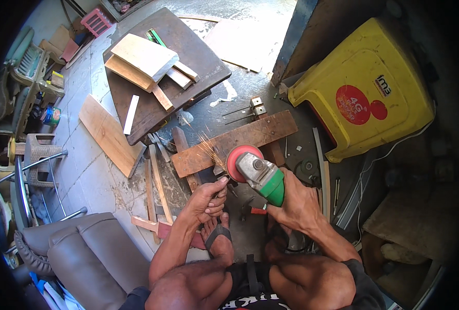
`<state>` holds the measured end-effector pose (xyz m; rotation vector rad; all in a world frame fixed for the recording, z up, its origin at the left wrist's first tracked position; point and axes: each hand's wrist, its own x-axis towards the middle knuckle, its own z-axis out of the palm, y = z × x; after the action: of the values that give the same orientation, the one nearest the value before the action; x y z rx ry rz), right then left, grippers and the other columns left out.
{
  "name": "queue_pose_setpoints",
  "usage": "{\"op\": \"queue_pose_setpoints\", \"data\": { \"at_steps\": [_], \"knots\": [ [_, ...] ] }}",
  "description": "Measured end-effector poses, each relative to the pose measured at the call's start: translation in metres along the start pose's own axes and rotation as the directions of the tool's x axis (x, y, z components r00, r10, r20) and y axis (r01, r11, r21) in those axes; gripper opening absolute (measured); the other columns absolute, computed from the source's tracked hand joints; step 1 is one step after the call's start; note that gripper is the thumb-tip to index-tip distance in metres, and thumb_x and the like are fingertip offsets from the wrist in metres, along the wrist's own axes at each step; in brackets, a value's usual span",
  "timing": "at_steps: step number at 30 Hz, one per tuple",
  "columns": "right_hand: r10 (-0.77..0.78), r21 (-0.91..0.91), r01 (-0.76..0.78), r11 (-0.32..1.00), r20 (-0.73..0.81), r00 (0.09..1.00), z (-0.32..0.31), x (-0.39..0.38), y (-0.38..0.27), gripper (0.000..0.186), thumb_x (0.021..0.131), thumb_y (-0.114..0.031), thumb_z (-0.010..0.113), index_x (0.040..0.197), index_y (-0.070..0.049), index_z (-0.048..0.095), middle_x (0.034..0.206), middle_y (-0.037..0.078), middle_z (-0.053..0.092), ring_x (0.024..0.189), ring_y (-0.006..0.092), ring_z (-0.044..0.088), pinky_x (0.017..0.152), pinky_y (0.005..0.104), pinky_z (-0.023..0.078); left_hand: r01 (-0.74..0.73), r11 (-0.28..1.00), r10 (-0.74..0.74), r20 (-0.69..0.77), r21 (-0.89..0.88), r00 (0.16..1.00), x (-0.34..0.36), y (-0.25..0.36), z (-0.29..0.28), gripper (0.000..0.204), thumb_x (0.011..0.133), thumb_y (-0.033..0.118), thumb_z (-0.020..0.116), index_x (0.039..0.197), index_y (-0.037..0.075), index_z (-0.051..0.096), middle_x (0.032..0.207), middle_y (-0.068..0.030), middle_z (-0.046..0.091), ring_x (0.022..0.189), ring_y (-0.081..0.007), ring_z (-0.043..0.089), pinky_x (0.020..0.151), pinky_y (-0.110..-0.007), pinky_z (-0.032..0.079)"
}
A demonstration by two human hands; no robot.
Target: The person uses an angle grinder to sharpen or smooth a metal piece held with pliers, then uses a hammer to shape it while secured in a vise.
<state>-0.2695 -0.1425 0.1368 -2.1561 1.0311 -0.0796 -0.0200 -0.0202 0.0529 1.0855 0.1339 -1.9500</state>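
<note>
My right hand (297, 202) is wrapped round the green body of an angle grinder (264, 178). Its grey metal head points up and left, and a red disc (236, 161) is fitted to it. Orange sparks (207, 146) spray up and left from the disc's edge. Close by the disc's lower left, my left hand (209, 200) is closed in a fist with the thumb toward the disc. It grips something small and dark, mostly hidden by the fingers. Just beyond the disc, a brown wooden plank (234, 142) lies across other wood pieces.
A dark low table (209, 72) carries wooden blocks (144, 54). A wide board (110, 134) leans near it. To the right stands a yellow plastic stool (374, 88) with a white cable (366, 175) beside it. A brown cushioned seat (92, 258) is at lower left. My sandalled feet (219, 237) are below the hands.
</note>
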Motion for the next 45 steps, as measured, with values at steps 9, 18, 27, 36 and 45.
{"op": "queue_pose_setpoints", "data": {
  "at_steps": [9, 18, 27, 36, 45],
  "knots": [
    [0.049, -0.041, -0.051, 0.998, -0.060, 0.997, -0.001, 0.008, 0.006, 0.081, 0.076, -0.024, 0.080, 0.143, 0.002, 0.042, 0.122, 0.030, 0.064, 0.101, 0.0504, 0.069, 0.084, 0.0573, 0.056, -0.024, 0.999, 0.022, 0.046, 0.045, 0.999, 0.005, -0.001, -0.010, 0.049, 0.108, 0.045, 0.059, 0.074, 0.012, 0.047, 0.050, 0.0064, 0.035, 0.034, -0.0040, 0.024, 0.034, -0.023, 0.019],
    [0.009, -0.108, -0.012, 0.994, -0.031, 0.999, -0.004, 0.003, -0.008, 0.082, 0.076, -0.021, 0.084, 0.142, 0.002, 0.042, 0.115, 0.028, 0.064, 0.095, 0.0498, 0.069, 0.081, 0.0568, 0.057, 0.012, 0.999, -0.015, 0.053, 0.049, 0.998, 0.004, 0.001, -0.010, 0.048, 0.108, 0.048, 0.057, 0.077, 0.013, 0.048, 0.051, 0.0067, 0.034, 0.034, -0.0040, 0.023, 0.034, -0.022, 0.020],
    [0.024, -0.162, -0.026, 0.986, -0.014, 1.000, -0.006, 0.003, -0.018, 0.083, 0.075, -0.019, 0.082, 0.145, -0.002, 0.041, 0.119, 0.027, 0.065, 0.098, 0.0487, 0.069, 0.083, 0.0560, 0.056, 0.014, 0.999, -0.015, 0.044, 0.038, 0.999, 0.001, 0.003, -0.007, 0.046, 0.110, 0.046, 0.055, 0.079, 0.012, 0.048, 0.050, 0.0066, 0.034, 0.034, -0.0042, 0.024, 0.035, -0.023, 0.019],
    [-0.078, -0.257, 0.066, 0.964, -0.038, 0.996, -0.005, 0.006, -0.016, 0.087, 0.072, -0.020, 0.086, 0.142, 0.005, 0.042, 0.106, 0.022, 0.061, 0.088, 0.0415, 0.071, 0.073, 0.0505, 0.058, 0.024, 1.000, -0.025, 0.066, 0.013, 0.998, 0.000, 0.005, -0.006, 0.046, 0.110, 0.047, 0.054, 0.080, 0.012, 0.049, 0.050, 0.0072, 0.034, 0.034, -0.0043, 0.023, 0.035, -0.023, 0.019],
    [-0.053, -0.208, 0.046, 0.977, -0.029, 0.998, -0.005, 0.008, -0.017, 0.084, 0.073, -0.019, 0.084, 0.143, 0.000, 0.042, 0.109, 0.024, 0.064, 0.091, 0.0455, 0.070, 0.077, 0.0534, 0.057, 0.020, 0.999, -0.021, 0.061, 0.027, 0.998, 0.000, 0.006, -0.004, 0.046, 0.110, 0.048, 0.053, 0.081, 0.012, 0.049, 0.050, 0.0073, 0.033, 0.034, -0.0043, 0.023, 0.035, -0.023, 0.020]
  ]
}}
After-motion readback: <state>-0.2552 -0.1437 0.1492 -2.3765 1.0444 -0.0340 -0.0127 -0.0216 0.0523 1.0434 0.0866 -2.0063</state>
